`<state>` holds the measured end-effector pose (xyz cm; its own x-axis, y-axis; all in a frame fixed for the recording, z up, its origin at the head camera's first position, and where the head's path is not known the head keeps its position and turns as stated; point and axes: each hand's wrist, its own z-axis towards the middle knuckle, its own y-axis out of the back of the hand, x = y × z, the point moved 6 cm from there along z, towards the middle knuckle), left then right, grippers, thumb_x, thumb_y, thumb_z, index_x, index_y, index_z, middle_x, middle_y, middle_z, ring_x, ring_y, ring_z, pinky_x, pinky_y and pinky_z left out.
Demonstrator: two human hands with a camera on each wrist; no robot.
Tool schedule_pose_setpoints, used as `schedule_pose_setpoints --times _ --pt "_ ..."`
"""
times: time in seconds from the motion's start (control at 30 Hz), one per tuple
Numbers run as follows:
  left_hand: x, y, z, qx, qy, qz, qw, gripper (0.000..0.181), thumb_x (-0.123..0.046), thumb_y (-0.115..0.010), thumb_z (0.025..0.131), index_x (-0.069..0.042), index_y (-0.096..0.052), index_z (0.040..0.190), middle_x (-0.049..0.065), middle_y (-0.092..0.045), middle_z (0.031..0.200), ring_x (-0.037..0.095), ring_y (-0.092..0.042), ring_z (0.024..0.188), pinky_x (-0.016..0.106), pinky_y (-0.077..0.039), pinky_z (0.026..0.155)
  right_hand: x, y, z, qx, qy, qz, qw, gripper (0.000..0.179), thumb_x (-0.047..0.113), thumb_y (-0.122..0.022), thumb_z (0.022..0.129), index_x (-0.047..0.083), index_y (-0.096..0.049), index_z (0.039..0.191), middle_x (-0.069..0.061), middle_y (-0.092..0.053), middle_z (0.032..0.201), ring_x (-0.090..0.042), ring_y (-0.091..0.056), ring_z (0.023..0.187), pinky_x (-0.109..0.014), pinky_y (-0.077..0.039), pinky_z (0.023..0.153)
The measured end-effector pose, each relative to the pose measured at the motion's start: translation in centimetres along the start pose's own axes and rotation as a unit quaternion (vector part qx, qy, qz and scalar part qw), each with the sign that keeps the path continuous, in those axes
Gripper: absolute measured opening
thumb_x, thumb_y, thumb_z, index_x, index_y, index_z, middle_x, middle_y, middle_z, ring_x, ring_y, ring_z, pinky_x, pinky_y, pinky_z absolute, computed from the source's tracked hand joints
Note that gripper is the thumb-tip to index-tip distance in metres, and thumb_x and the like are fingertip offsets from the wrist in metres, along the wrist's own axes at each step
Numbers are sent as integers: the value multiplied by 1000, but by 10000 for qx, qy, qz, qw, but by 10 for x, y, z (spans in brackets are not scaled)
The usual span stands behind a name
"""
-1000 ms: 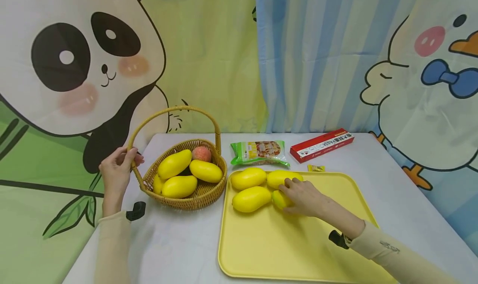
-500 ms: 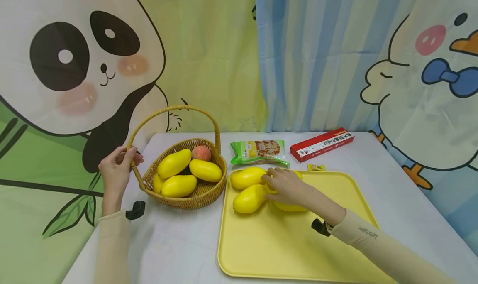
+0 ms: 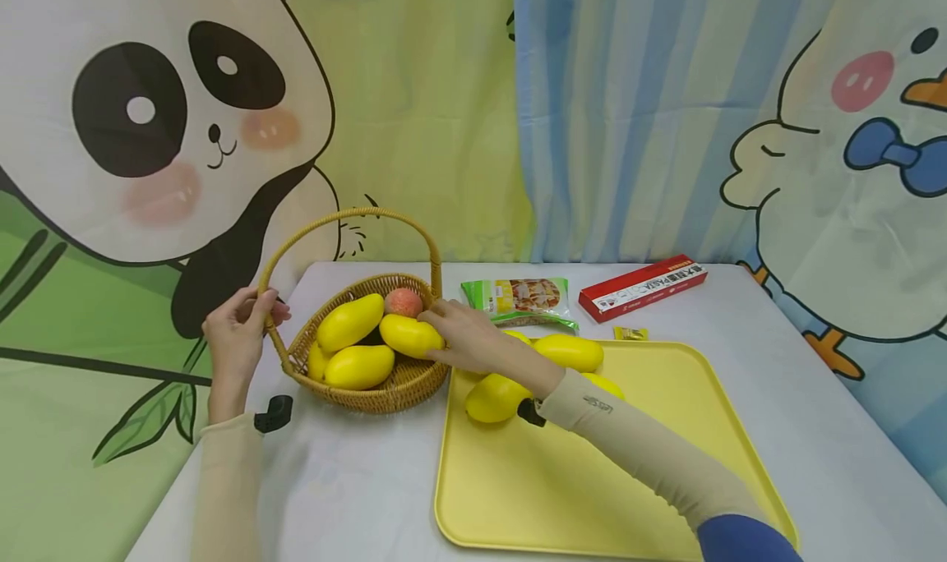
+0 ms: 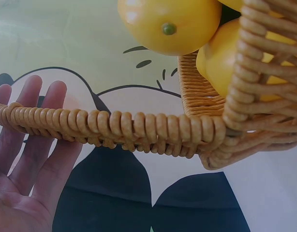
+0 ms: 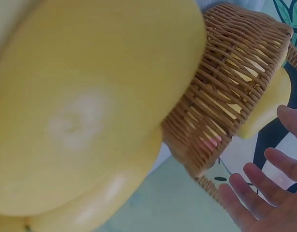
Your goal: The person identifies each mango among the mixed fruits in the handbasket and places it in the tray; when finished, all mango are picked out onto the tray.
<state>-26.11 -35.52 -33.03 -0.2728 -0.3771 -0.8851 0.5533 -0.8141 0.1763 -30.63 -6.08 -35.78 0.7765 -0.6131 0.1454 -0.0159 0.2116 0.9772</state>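
On the left of the head view stands a wicker basket (image 3: 399,393) with several yellow mangoes (image 3: 360,368) and a pink-red peach (image 3: 403,302). My left hand (image 3: 240,332) holds the side of its handle (image 3: 348,214) between thumb and fingers; in the left wrist view the fingers pass behind the handle. Over the basket's right rim reaches my right hand (image 3: 466,336), its fingertips at the rightmost mango (image 3: 407,336). The right wrist view shows that hand with fingers spread and nothing held. More mangoes (image 3: 568,352) lie on the yellow tray (image 3: 547,496), partly hidden by the right forearm.
Behind the tray lie a green-edged food packet (image 3: 521,297), a red pasta box (image 3: 644,287) and a small yellow wrapped item (image 3: 630,333). A printed curtain (image 3: 629,118) hangs directly behind the white table (image 3: 348,480).
My right hand has gone left from the mangoes on the tray to the basket's right side. The front mangoes on the tray shifted slightly. My left hand keeps its hold on the handle.
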Motion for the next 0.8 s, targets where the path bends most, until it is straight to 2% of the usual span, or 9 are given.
schedule_pose_setpoints --times 0.17,0.33,0.47,0.6,0.8 --pt "3 0 2 1 49 13 10000 24 -21 -63 93 -1 -68 106 -11 -68 73 4 -66 66 12 -54 70 6 -14 25 314 -135 -2 9994 55 38 -64 92 12 -48 138 -10 -48 136 -22 -55 111 -31 -54 78" --pt "5 0 2 13 62 30 10000 26 -22 -64 92 -2 -68 107 -13 -68 74 3 -66 66 12 -54 70 3 -32 40 597 -451 -116 9971 64 41 -65 90 12 -43 143 -11 -43 141 -26 -54 115 -34 -56 78" --pt "6 0 2 11 21 73 10000 27 -23 -64 92 -1 -68 107 -13 -68 74 3 -66 66 11 -54 70 1 -42 45 773 -685 -193 9945 71 42 -66 89 11 -36 146 -13 -42 142 -29 -52 119 -38 -55 84" --pt "7 0 2 14 28 82 10000 27 -22 -64 92 0 -68 108 -13 -68 74 4 -66 66 11 -54 70 1 -51 47 957 -753 -332 9920 76 43 -64 90 9 -29 149 -14 -40 144 -29 -52 121 -39 -53 91" --pt "8 0 3 -20 0 87 10000 26 -22 -63 92 -1 -68 107 -13 -68 74 4 -66 66 12 -54 69 2 -53 50 1023 -873 -342 9903 76 41 -64 91 8 -28 150 -17 -40 145 -30 -51 123 -40 -52 93"
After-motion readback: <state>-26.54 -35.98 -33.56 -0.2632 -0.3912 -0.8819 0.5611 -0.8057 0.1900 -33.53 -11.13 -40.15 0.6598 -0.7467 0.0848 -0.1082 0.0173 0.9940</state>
